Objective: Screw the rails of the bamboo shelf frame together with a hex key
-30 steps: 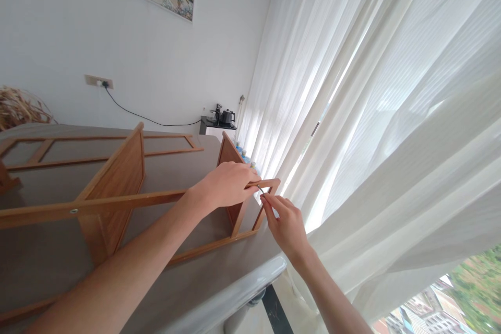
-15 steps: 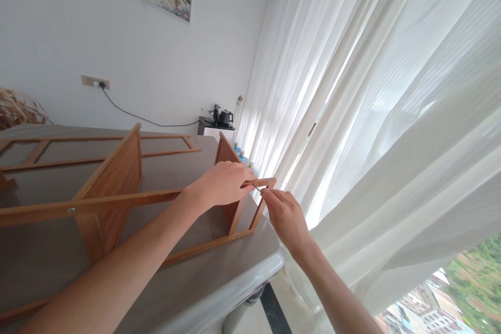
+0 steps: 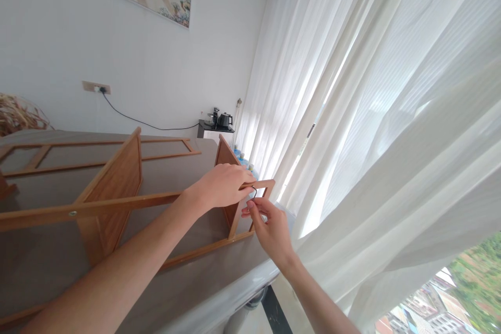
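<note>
A brown wooden shelf frame (image 3: 152, 200) lies on its side on the covered table, with two shelf panels standing up between its rails. My left hand (image 3: 223, 182) is closed round the upper rail near its right end, beside the end panel (image 3: 228, 159). My right hand (image 3: 270, 222) pinches a thin bent hex key (image 3: 255, 193) just below that rail. The key's upper end meets the rail by my left fingertips; its tip is hidden there. Further left, a metal bolt head (image 3: 72, 213) shows in the same rail.
The grey-covered table (image 3: 183, 292) has a rounded right edge. White curtains (image 3: 352, 115) hang close on the right. At the back, a black kettle (image 3: 225, 120) stands on a small cabinet, a cord (image 3: 144, 126) running to it. Blue-tinted bottles (image 3: 241, 157) stand behind the frame.
My right hand has swung down and to the left, turning the hex key from pointing right to pointing downward. My left hand stays on the rail.
</note>
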Available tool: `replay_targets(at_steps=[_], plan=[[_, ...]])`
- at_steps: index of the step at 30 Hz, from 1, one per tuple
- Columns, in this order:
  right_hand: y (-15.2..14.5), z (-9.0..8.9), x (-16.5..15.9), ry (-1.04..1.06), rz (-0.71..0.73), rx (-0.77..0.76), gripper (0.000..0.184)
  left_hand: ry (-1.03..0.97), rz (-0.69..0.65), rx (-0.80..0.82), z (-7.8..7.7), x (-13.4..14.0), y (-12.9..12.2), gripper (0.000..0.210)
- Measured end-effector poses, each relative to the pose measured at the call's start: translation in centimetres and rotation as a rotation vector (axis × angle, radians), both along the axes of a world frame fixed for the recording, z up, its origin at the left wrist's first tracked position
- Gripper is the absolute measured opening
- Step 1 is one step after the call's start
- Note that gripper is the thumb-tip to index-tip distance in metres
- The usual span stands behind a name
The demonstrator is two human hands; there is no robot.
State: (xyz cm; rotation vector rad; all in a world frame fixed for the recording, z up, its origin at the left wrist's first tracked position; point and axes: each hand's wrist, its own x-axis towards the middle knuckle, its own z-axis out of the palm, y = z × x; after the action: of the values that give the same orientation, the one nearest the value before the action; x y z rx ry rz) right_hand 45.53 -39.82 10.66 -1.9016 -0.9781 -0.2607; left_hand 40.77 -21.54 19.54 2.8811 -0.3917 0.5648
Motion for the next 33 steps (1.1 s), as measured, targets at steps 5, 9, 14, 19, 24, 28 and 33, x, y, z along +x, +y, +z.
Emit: replay_targets(at_steps=[5, 9, 14, 19, 24, 28, 33], plan=[[-0.2, -1.1, 0.5, -0.085, -0.058, 0.037, 0.022, 0.037, 0.016, 0.003, 0.5, -0.4, -0.2, 0.022], [-0.6, -1.6, 1.2, -0.156, -0.073, 0.025, 0.019, 0.045, 0.032, -0.001, 0.6, -0.5, -0.2, 0.021], [-0.5, -1.7, 0.9, -0.221, -0.073, 0.008, 0.021, 0.029, 0.041, 0.004, 0.5, -0.3, -0.3, 0.018], [-0.8, -1.7, 1.4, -0.313, -0.111, -0.002, 0.021, 0.039, 0.076, 0.017, 0.3, -0.2, -0.3, 0.020], [-1.6, -1.1, 2.5, -0.383, -0.109, -0.062, 0.019, 0.022, 0.072, 0.049, 0.4, -0.3, -0.4, 0.022], [-1.8, -0.8, 2.8, -0.431, -0.101, -0.118, 0.021, 0.037, 0.083, 0.063, 0.7, -0.4, -0.5, 0.021], [-1.8, -0.6, 2.9, -0.472, -0.093, -0.164, 0.022, 0.028, 0.072, 0.054, 0.6, -0.4, -0.4, 0.021]])
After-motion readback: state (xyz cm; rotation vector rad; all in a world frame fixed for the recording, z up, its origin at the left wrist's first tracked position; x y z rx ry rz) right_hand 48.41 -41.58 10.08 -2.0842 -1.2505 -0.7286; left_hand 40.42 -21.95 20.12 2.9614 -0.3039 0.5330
